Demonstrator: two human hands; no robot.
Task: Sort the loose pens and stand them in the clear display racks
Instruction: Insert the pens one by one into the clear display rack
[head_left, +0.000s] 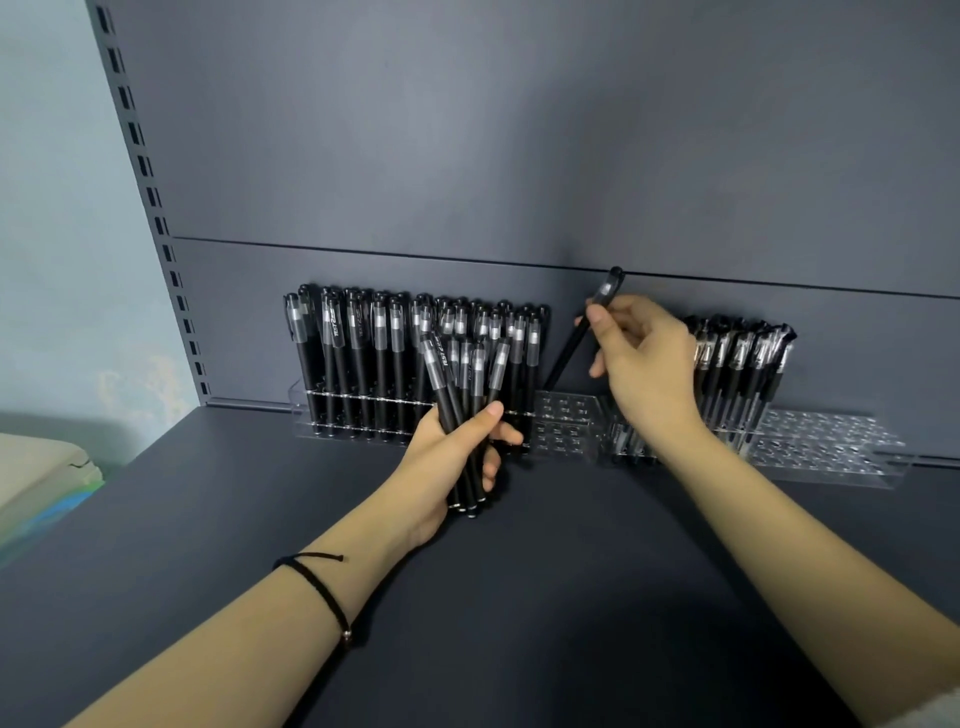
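Note:
My left hand (452, 457) grips a bundle of several black capped pens (465, 395), held upright in front of the left clear rack (566, 423). Most of that rack is filled with standing black pens (363, 353); its right end shows bare holes. My right hand (644, 358) pinches a single black pen (574, 343), tilted with its cap up to the right and its tip at a hole on the rack's right end. A second clear rack (826, 447) to the right holds another group of pens (743, 364) behind my right wrist.
Both racks stand against the dark back panel (519, 156) on a dark grey shelf (519, 597). A slotted upright (156, 218) runs along the left. Pale objects (41, 473) lie beyond the shelf's left edge.

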